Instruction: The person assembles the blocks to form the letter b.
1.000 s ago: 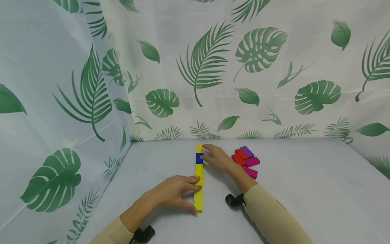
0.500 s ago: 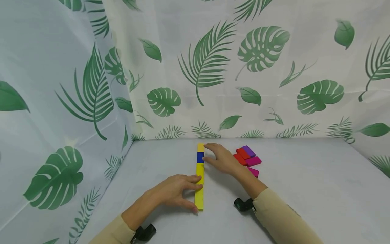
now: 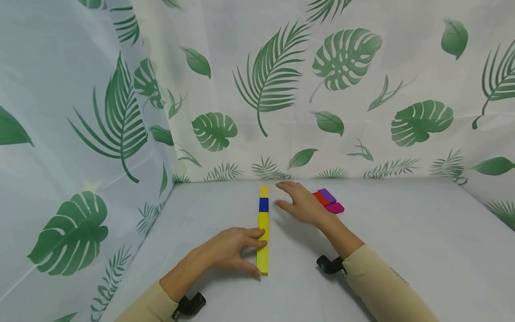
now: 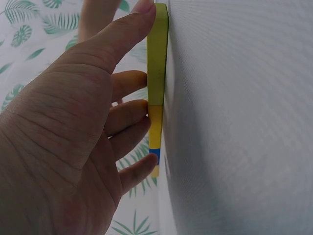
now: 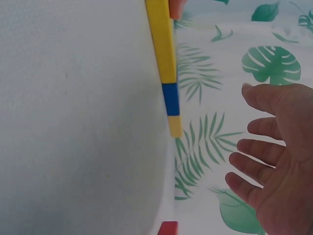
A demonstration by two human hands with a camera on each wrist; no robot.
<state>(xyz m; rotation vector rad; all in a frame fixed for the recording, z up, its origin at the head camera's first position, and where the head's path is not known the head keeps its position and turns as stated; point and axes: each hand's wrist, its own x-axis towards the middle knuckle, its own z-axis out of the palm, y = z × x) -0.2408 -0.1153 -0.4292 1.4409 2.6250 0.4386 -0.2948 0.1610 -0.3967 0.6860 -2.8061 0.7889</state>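
A straight row of blocks lies on the white cloth, pointing away from me. It runs from a long yellow block (image 3: pixel 262 261) at the near end through a second yellow block (image 3: pixel 263 219) and a blue block (image 3: pixel 263 205) to a small pale yellow block (image 3: pixel 263 191). My left hand (image 3: pixel 229 248) touches the two long yellow blocks from the left, fingertips near their joint and thumb at the near end. Right of the row's far end, my right hand (image 3: pixel 301 203) is apart from the blocks, fingers spread and holding nothing, as the right wrist view (image 5: pixel 283 152) also shows.
Behind my right hand sit loose blocks: a purple block (image 3: pixel 327 196), a red block (image 3: pixel 320 198) and a magenta block (image 3: pixel 335 208), partly covered by the hand. A leaf-patterned curtain (image 3: pixel 281 147) closes off the back and left. Black wrist cameras hang under both sleeves.
My right hand has drawn away from the row's far end to the right and now hides more of the loose blocks. The left hand and the row stay in place.
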